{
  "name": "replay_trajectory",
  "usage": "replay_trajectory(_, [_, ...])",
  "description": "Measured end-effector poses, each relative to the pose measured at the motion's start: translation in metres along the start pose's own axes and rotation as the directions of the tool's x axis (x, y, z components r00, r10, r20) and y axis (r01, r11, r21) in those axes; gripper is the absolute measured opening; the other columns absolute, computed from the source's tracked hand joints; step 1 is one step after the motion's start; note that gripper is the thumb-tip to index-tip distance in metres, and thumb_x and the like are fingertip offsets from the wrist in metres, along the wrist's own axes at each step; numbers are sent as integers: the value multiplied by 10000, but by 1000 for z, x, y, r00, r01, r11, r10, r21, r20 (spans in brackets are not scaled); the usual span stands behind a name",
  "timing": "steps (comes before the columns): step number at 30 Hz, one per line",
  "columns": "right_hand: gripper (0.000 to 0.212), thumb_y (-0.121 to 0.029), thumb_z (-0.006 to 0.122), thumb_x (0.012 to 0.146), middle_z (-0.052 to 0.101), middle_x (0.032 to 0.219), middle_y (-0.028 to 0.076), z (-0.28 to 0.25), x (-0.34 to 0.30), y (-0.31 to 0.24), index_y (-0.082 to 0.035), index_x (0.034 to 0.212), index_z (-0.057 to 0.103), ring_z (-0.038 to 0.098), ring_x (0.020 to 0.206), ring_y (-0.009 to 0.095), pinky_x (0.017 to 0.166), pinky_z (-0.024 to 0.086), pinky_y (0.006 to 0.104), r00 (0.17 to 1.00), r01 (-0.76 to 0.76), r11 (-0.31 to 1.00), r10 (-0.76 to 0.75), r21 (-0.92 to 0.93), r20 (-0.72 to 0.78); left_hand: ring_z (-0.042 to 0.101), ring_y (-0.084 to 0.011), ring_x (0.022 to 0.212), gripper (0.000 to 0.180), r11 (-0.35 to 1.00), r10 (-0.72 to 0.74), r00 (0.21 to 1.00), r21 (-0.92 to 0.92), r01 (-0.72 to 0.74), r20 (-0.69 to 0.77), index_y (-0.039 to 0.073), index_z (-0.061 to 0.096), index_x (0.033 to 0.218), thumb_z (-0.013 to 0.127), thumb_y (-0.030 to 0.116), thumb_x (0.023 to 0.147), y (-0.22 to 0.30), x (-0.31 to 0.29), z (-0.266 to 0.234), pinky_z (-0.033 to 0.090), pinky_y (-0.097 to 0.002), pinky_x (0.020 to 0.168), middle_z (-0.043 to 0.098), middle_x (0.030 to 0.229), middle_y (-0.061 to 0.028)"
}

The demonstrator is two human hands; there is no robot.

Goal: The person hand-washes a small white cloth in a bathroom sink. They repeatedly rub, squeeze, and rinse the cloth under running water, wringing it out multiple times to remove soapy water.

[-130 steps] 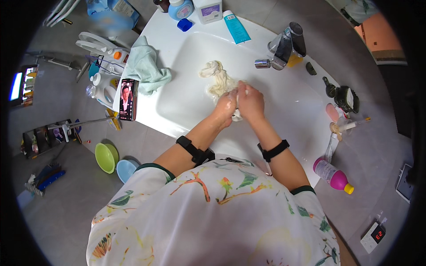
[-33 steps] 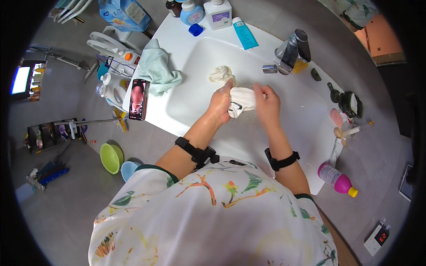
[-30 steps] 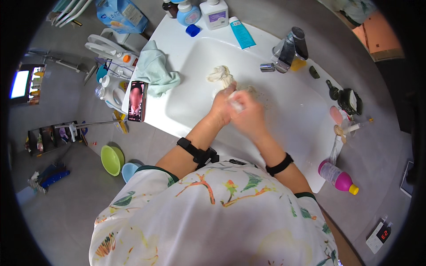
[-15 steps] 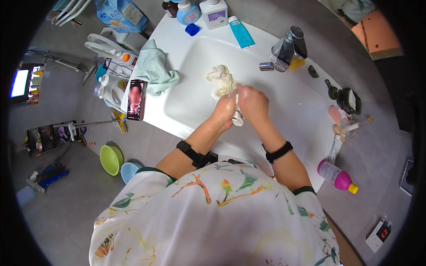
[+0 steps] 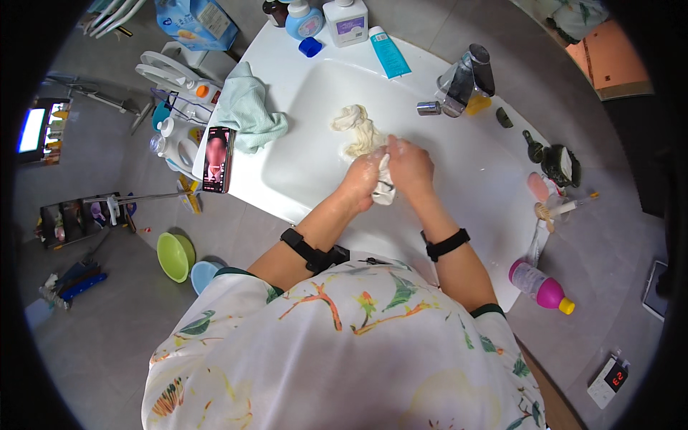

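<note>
place: home bathroom | signs: white sink (image 5: pixel 315 161) with tap (image 5: pixel 466 79); bottles (image 5: pixel 322 14) along its far edge; grey tiled floor (image 5: pixel 107 322); plastic basins (image 5: pixel 175 256) on floor

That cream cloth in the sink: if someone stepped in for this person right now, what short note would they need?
Left hand and right hand are pressed together, gripping one end of the wet cream cloth over the white sink basin.
The rest of the cloth trails toward the faucet.
A green towel and a phone lie on the left rim.
Done: cloth is wet.
Left: probably more scrubbing and wringing.
</note>
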State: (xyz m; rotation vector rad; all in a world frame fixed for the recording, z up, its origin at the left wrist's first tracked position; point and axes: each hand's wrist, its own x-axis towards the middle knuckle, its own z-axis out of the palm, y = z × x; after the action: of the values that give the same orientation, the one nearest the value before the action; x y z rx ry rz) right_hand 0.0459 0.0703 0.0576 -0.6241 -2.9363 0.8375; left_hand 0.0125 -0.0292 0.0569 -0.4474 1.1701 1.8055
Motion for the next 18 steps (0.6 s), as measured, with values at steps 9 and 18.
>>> replay_trajectory(9, [323,-346,542,906,610,660,95,1,10,36,-49,812,627,589,590,225,571,474,373,989,-140,901,150,410,8,592,-181,775,301,997,-6,1000,-74,7,7,25,561,1005,475,308,951,12,-15,16,504,-333,662,604,914,-77])
replay_trajectory(18, [341,-400,590,899,464,628,-46,-46,0,28,-62,851,598,366,481,39,414,245,205,894,-438,262,229,860,385,604,-182,878,445,992,-1,998,-126,8,58,-5,555,1065,500,420,943,31,2,-5,513,-314,735,603,1011,-107])
